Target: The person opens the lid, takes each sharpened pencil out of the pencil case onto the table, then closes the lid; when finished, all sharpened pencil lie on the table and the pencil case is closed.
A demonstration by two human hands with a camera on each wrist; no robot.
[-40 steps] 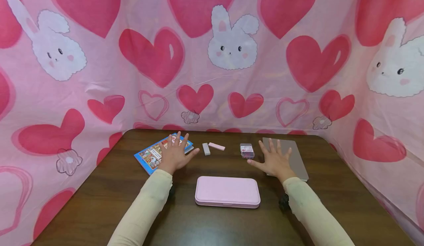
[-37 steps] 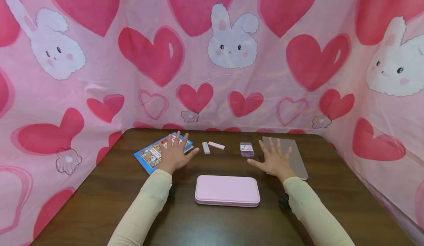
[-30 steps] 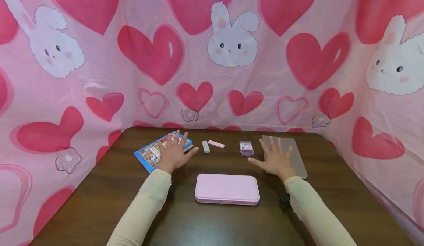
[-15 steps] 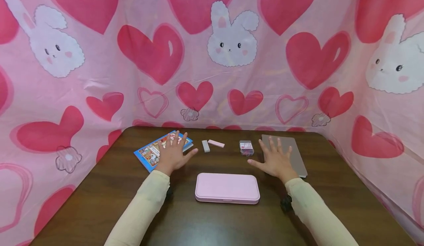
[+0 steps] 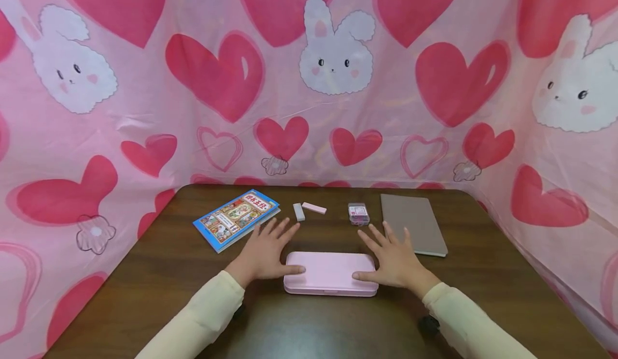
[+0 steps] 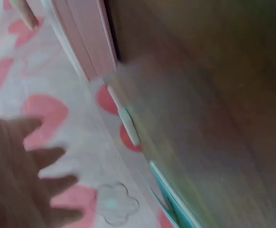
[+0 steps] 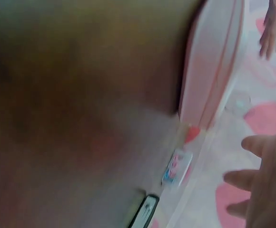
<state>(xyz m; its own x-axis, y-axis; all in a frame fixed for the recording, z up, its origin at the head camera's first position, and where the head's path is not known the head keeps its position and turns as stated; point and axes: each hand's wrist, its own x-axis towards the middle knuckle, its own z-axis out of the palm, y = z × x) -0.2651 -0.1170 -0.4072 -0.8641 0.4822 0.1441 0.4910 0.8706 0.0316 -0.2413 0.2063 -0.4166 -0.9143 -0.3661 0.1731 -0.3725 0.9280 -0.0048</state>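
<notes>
A flat pink pencil case (image 5: pixel 330 273) with rounded corners lies closed in the middle of the wooden table. My left hand (image 5: pixel 264 250) is spread at its left end, the thumb overlapping the lid in the head view. At the opposite end my right hand (image 5: pixel 398 259) is spread the same way, its thumb over the lid's right part. Neither hand grips anything. In the left wrist view the fingers of my left hand (image 6: pixel 14 171) stand apart, with the pencil case (image 6: pixel 83 38) above them. The right wrist view shows straight fingers of my right hand (image 7: pixel 271 180) below the pencil case (image 7: pixel 211 61).
Back left lies a blue-bordered picture book (image 5: pixel 234 219). Behind the case are a small grey-white block (image 5: pixel 299 212), a pink strip (image 5: pixel 314 207) and a small clear lidded box (image 5: pixel 359 214). A taupe notebook (image 5: pixel 414 225) lies back right. Patterned pink cloth (image 5: pixel 338 112) surrounds the table.
Both hands have come inward and toward the person, from over the book and notebook to the two ends of the pencil case. The objects keep their places on the table.
</notes>
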